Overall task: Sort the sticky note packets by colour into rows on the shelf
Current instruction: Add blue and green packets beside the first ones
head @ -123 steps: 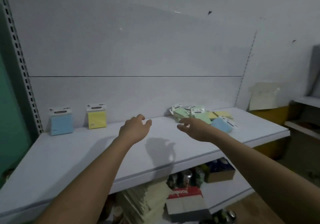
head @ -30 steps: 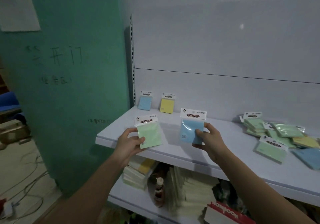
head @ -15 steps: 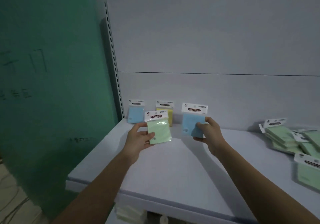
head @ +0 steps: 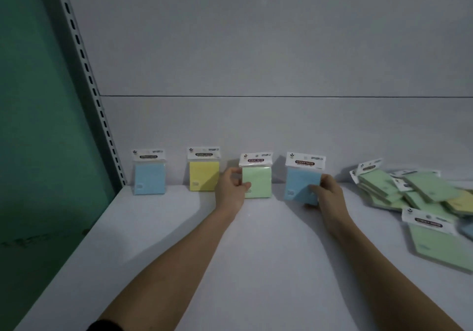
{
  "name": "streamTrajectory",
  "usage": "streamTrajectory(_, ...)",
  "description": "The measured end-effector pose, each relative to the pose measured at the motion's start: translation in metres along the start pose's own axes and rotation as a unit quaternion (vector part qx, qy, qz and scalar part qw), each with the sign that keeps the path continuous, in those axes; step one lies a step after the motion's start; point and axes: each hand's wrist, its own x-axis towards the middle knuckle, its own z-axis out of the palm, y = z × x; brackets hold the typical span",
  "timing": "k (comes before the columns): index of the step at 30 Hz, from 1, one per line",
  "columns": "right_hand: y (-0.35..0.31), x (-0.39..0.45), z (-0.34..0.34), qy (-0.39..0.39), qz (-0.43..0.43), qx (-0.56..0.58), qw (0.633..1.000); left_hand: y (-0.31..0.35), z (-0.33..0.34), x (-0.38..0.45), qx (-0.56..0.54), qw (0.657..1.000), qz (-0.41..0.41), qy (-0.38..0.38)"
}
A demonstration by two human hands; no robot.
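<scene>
The left hand [head: 231, 190] is gripping a green packet [head: 256, 179] standing at the shelf [head: 179, 241] back, the right hand [head: 326, 195] is holding a blue packet [head: 302, 179]. Two packets are standing already (blue, yellow); the pile [head: 419, 197] is waiting.

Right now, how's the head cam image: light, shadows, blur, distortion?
Head view: dim, flat light, no glare; soft shadows of the arms fall on the shelf; the upright bows from wide-angle distortion; label print is legible on the green packet but smeared on the far-left blue packet; the pile at right is soft.
</scene>
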Motion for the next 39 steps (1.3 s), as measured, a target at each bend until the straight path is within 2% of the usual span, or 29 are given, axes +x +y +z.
streamTrajectory(8,0.005,0.008,-0.005,-0.029,0.009,0.03,0.999,0.0,0.021,0.022,0.104,0.994,0.023,0.035)
streamTrajectory(18,0.004,0.012,-0.008,-0.04,0.036,0.067,0.996,-0.005,0.028,0.019,0.161,0.983,0.009,0.084)
streamTrajectory(23,0.0,0.007,-0.009,-0.046,0.025,0.07,0.996,0.003,0.007,0.007,0.175,0.982,0.028,0.067)
streamTrajectory(28,-0.014,-0.001,0.0,-0.055,0.006,0.12,0.991,0.012,-0.046,-0.017,0.195,0.976,0.094,0.001)
streamTrajectory(31,-0.024,-0.011,0.026,-0.089,-0.02,0.098,0.991,0.004,-0.105,-0.032,0.287,0.95,0.117,-0.042)
streamTrajectory(35,-0.029,-0.037,0.101,-0.119,-0.015,0.081,0.989,-0.013,-0.194,-0.05,0.416,0.903,0.086,-0.066)
streamTrajectory(39,-0.016,-0.064,0.193,-0.139,0.021,0.074,0.987,-0.033,-0.254,-0.072,0.542,0.829,0.073,-0.114)
